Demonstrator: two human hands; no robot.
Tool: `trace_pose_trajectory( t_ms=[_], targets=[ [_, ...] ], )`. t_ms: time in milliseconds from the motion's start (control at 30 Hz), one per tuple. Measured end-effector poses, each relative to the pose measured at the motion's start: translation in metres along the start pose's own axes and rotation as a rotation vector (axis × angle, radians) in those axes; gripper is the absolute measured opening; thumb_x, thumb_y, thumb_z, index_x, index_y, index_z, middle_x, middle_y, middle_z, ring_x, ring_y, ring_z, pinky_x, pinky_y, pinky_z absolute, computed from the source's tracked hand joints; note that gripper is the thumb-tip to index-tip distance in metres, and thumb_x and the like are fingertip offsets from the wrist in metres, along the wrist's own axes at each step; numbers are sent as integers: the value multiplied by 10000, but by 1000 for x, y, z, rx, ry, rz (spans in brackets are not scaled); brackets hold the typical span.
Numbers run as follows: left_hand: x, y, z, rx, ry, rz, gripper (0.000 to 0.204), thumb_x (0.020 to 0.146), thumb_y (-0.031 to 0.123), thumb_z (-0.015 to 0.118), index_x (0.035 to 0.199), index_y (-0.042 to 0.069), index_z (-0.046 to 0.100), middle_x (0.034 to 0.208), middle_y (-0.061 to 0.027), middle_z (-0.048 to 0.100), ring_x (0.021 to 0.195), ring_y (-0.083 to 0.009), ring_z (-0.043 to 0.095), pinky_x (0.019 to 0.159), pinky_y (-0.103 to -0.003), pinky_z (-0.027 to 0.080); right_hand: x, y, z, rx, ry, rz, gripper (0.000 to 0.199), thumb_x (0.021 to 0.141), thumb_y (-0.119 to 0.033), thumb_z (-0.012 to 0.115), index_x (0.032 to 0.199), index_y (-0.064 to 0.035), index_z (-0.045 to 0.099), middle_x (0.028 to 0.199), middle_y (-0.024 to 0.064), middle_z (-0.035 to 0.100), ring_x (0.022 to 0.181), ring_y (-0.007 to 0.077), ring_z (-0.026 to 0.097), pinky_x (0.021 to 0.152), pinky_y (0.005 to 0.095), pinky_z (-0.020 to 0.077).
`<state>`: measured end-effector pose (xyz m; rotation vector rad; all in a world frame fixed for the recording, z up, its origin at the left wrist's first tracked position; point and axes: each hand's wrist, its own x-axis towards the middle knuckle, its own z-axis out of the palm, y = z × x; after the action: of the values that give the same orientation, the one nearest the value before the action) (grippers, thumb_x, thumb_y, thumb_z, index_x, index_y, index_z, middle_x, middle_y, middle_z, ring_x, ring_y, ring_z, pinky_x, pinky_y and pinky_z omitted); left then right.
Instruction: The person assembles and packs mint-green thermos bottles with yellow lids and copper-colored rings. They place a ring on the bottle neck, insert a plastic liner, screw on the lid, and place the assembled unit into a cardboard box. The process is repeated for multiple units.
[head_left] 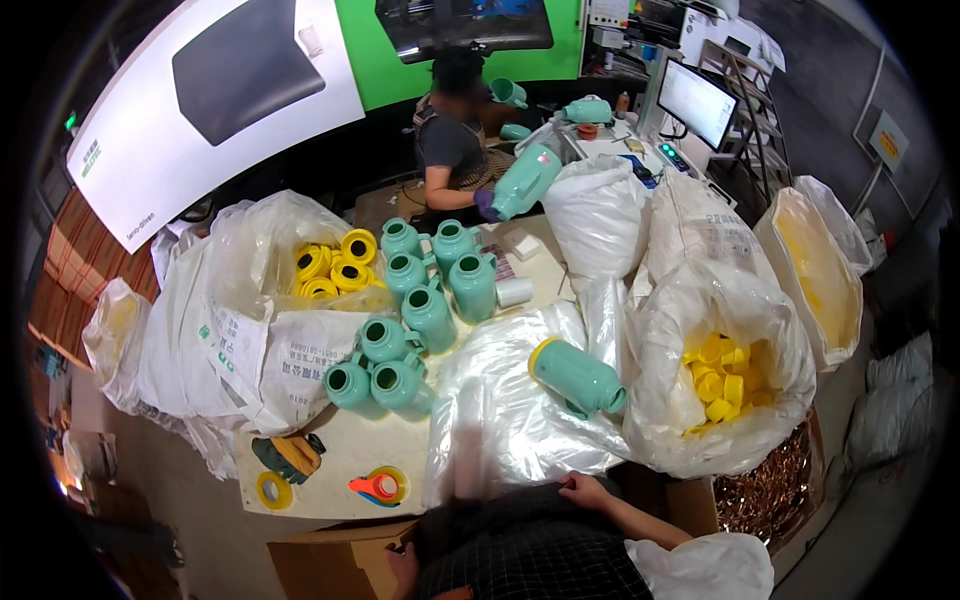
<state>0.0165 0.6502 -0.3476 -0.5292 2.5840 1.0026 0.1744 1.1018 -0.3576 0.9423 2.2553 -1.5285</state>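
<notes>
My right hand (pixel 585 491) is at the table's near edge, in front of my dark checked apron (pixel 540 570). Its fingers are curled closed; whatever is in them, if anything, is hidden. At the cardboard box (pixel 335 560), my left hand (pixel 402 568) hangs low, its fingers mostly hidden. A teal vacuum flask body (pixel 580 376) with a yellow base ring lies on its side on a stack of clear plastic bags (pixel 500 400). Several teal flask bodies (pixel 428 318) stand upright, open-topped, left of the stack. A brownish blurred streak (pixel 468 450) crosses the bags.
Yellow rings (pixel 350 275) fill a sack on the left; yellow cups (pixel 722 375) lie in a bag on the right. Tape (pixel 273 490), a glove (pixel 290 458) and an orange tool (pixel 378 487) lie near left. Across the table, a person (pixel 455 150) holds another flask (pixel 527 182).
</notes>
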Motion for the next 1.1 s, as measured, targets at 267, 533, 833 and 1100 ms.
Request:
trace_pose_trajectory(
  t_ms=[267,533,833,1100],
  targets=[
    [16,32,0,-32,-16,51,378,818,203,764,1004,-108,655,946,-227,710,861,-316,706,758,-420,535,0,-17,-27,79,228,71,397,838,-265,695,1149,-23,648,960,173,716,897,306,700,825,381,538],
    [28,8,13,-10,8,44,380,807,221,762,972,-105,656,906,-225,702,840,-328,693,748,-433,523,18,-7,-28,23,161,4,406,851,-264,687,1160,-4,643,933,144,702,869,264,688,804,360,532],
    [26,-4,31,16,94,41,469,801,233,792,1073,-99,600,958,-248,687,919,-383,689,818,-465,525,52,-19,-46,56,135,-36,417,855,-279,686,1168,-8,636,937,134,699,864,269,687,798,359,533],
    [34,-7,37,75,26,38,402,818,292,755,968,-79,708,922,-283,712,909,-409,710,815,-480,533,69,-6,-59,-11,122,0,396,855,-252,696,1162,-11,634,941,133,705,844,253,697,784,352,544]
  ],
)
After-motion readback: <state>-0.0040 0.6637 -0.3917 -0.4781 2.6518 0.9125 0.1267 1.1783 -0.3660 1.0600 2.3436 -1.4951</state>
